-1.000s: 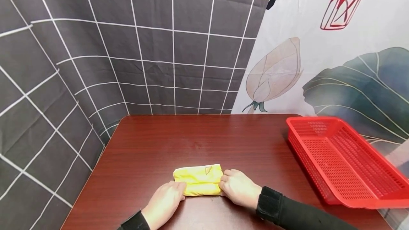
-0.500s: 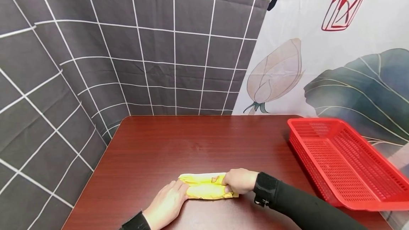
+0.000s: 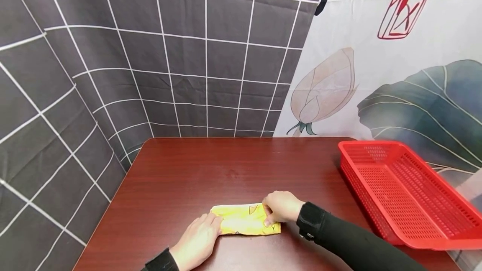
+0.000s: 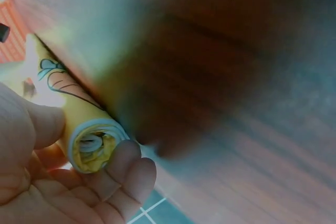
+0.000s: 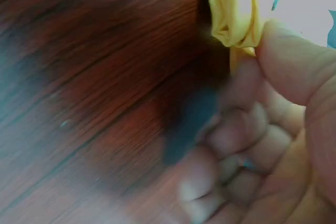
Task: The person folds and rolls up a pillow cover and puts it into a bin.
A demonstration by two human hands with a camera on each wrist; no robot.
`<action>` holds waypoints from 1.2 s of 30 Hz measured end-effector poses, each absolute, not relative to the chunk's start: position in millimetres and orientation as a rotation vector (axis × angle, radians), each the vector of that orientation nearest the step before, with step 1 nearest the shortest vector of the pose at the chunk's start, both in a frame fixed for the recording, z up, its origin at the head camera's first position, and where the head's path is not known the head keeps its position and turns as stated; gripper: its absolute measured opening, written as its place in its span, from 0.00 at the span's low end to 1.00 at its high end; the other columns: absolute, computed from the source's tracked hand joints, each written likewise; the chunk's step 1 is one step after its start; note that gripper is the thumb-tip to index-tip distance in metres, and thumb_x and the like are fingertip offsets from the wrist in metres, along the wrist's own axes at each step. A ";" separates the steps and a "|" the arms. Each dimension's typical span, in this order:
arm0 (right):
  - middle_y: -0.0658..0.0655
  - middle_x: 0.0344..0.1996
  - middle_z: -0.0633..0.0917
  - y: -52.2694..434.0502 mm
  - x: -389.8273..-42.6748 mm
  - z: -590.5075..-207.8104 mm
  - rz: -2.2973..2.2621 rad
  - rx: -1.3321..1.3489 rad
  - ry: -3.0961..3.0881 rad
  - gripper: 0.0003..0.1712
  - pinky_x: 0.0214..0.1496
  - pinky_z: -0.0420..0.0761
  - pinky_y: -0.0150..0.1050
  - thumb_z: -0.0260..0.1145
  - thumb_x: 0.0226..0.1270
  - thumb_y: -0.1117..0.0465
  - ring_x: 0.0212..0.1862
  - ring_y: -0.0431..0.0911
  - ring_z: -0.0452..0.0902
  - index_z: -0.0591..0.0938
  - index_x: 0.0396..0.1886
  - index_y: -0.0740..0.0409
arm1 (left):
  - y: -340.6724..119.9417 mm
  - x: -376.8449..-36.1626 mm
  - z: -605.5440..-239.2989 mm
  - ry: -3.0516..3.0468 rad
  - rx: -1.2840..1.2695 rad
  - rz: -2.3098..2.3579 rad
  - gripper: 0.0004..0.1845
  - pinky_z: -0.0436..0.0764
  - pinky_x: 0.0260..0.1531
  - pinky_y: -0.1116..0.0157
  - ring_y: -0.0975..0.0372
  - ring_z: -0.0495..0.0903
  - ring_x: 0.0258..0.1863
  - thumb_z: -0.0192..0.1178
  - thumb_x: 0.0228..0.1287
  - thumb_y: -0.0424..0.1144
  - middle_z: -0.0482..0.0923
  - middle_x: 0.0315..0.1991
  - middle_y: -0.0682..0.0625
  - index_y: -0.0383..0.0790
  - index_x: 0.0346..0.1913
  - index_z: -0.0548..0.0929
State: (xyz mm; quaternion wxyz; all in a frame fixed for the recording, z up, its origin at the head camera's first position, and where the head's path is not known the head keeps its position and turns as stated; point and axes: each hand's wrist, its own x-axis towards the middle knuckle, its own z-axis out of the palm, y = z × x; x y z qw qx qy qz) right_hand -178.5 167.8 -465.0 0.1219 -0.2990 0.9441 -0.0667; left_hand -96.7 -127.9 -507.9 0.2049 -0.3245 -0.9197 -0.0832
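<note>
A yellow cloth (image 3: 244,221) with a printed pattern lies in a rolled bundle near the front of the table. My left hand (image 3: 198,236) holds its left end, thumb on one side and fingertips at the other. In the left wrist view, the spiral end of the rolled cloth (image 4: 86,142) and a carrot print on its side face the camera. At the opposite end, my right hand (image 3: 283,206) pinches the cloth between thumb and fingers. The right wrist view shows the folded layers of that cloth end (image 5: 233,9) above the curled fingers.
The dark red wooden table (image 3: 211,166) extends beyond the cloth. A red perforated plastic basket (image 3: 399,191) stands along its right side. Behind hang a grey grid-patterned curtain (image 3: 188,57) and a white floral cloth (image 3: 339,24).
The right hand has shifted its grip from the cloth's right edge onto its top, then slightly upward. The cloth has moved slightly right and its front fold looks flatter. The left hand stays on the left end.
</note>
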 end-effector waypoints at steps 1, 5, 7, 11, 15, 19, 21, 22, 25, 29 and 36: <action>0.38 0.18 0.70 169.1 -177.5 -466.1 -0.211 -0.970 2.764 0.26 0.30 0.66 0.33 0.86 0.52 0.48 0.25 0.34 0.64 0.74 0.18 0.44 | -127.7 -96.9 -508.4 -2.569 -0.904 -0.230 0.14 0.75 0.32 0.64 0.59 0.77 0.34 0.72 0.64 0.39 0.78 0.38 0.55 0.41 0.49 0.81; 0.36 0.20 0.71 172.2 -171.2 -468.8 -0.230 -1.422 2.763 0.22 0.33 0.66 0.25 0.86 0.50 0.59 0.27 0.30 0.63 0.76 0.20 0.43 | -126.9 -96.8 -508.0 -2.574 -0.894 -0.208 0.16 0.77 0.34 0.63 0.59 0.77 0.35 0.72 0.63 0.38 0.79 0.39 0.53 0.39 0.52 0.82; 0.37 0.20 0.71 172.8 -166.4 -469.2 -0.159 -1.625 2.774 0.21 0.33 0.64 0.23 0.84 0.50 0.62 0.27 0.31 0.62 0.77 0.19 0.42 | -126.5 -97.4 -508.2 -2.573 -0.890 -0.200 0.17 0.77 0.34 0.63 0.58 0.77 0.35 0.72 0.63 0.39 0.79 0.38 0.53 0.38 0.52 0.83; 0.39 0.16 0.72 174.6 -155.8 -471.6 0.021 -1.935 2.846 0.22 0.31 0.67 0.26 0.80 0.50 0.64 0.25 0.34 0.64 0.75 0.15 0.42 | -126.8 -98.3 -508.2 -2.569 -0.898 -0.187 0.18 0.77 0.34 0.63 0.59 0.77 0.35 0.73 0.63 0.39 0.79 0.38 0.53 0.37 0.53 0.83; 0.39 0.19 0.74 179.5 -146.0 -475.0 0.013 -2.005 2.865 0.19 0.34 0.71 0.30 0.83 0.52 0.55 0.26 0.35 0.69 0.77 0.17 0.41 | -128.5 -99.0 -507.0 -2.610 -0.913 -0.202 0.16 0.77 0.35 0.64 0.60 0.76 0.35 0.73 0.64 0.39 0.79 0.38 0.53 0.39 0.51 0.82; 0.37 0.22 0.77 181.5 -141.2 -476.1 0.046 -1.895 2.877 0.20 0.38 0.74 0.31 0.86 0.44 0.45 0.29 0.35 0.71 0.80 0.20 0.40 | -129.3 -102.4 -504.8 -2.765 -0.854 -0.339 0.11 0.77 0.36 0.63 0.60 0.76 0.36 0.70 0.68 0.40 0.80 0.37 0.55 0.42 0.47 0.80; 0.37 0.22 0.78 180.9 -140.9 -475.7 0.091 -1.818 2.888 0.20 0.38 0.74 0.31 0.87 0.43 0.44 0.30 0.35 0.71 0.81 0.21 0.40 | -128.5 -105.0 -503.1 -2.843 -0.786 -0.458 0.08 0.77 0.36 0.62 0.61 0.76 0.36 0.68 0.71 0.41 0.79 0.35 0.57 0.45 0.44 0.79; 0.36 0.22 0.79 180.3 -141.1 -475.2 0.106 -1.779 2.892 0.19 0.38 0.74 0.31 0.87 0.43 0.46 0.30 0.35 0.71 0.81 0.21 0.40 | -128.0 -106.0 -502.0 -2.868 -0.750 -0.514 0.07 0.77 0.35 0.62 0.61 0.76 0.36 0.67 0.72 0.41 0.78 0.34 0.58 0.46 0.42 0.79; 0.37 0.21 0.78 179.5 -142.3 -475.0 0.107 -1.706 2.892 0.20 0.38 0.73 0.32 0.87 0.46 0.48 0.29 0.34 0.70 0.80 0.19 0.41 | -125.9 -107.4 -499.1 -2.868 -0.672 -0.577 0.06 0.78 0.37 0.61 0.62 0.76 0.38 0.68 0.72 0.42 0.76 0.35 0.59 0.49 0.39 0.81; 0.37 0.19 0.77 179.5 -142.7 -477.1 0.068 -1.697 2.900 0.21 0.38 0.74 0.32 0.87 0.45 0.49 0.28 0.34 0.69 0.78 0.18 0.42 | -121.8 -105.3 -497.8 -2.660 -0.754 -0.349 0.10 0.77 0.39 0.63 0.62 0.75 0.38 0.76 0.60 0.43 0.76 0.36 0.58 0.50 0.35 0.82; 0.39 0.20 0.75 182.0 -142.5 -488.8 0.039 -1.791 3.023 0.24 0.33 0.70 0.32 0.87 0.41 0.49 0.27 0.36 0.69 0.75 0.19 0.42 | -122.4 -98.8 -494.3 -2.526 -0.932 -0.136 0.19 0.78 0.34 0.67 0.62 0.76 0.33 0.81 0.46 0.45 0.76 0.33 0.56 0.48 0.31 0.79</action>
